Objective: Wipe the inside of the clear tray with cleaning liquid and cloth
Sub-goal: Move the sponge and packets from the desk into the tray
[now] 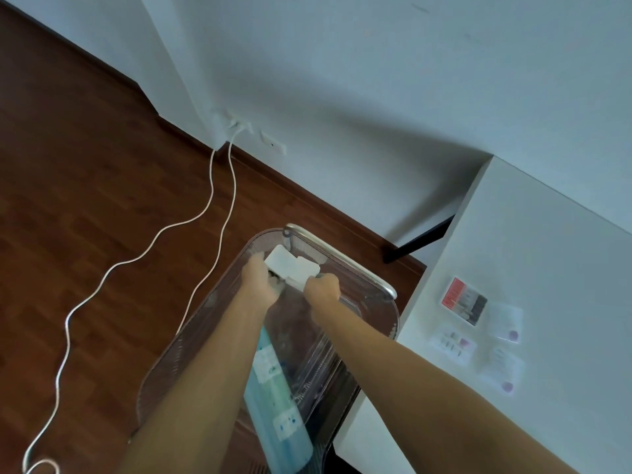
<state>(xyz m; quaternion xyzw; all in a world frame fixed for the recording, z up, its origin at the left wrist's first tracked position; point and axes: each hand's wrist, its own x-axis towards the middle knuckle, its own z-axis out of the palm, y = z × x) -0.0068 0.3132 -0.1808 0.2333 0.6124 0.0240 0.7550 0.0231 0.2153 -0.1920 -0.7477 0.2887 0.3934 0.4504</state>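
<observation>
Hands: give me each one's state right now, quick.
Left hand: fingers closed on the white cloth inside the clear tray.
Right hand: fist closed on the same cloth's near edge.

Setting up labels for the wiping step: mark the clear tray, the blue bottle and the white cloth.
clear tray [342, 258]: head view, metal-edged far rim.
blue bottle [280, 405]: head view, labelled body, lying inside tray.
white cloth [290, 265]: head view, middle, between hands.

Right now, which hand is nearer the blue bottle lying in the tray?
Left. The left hand is just beyond the blue bottle's far end; the right hand is farther off to its right.
</observation>
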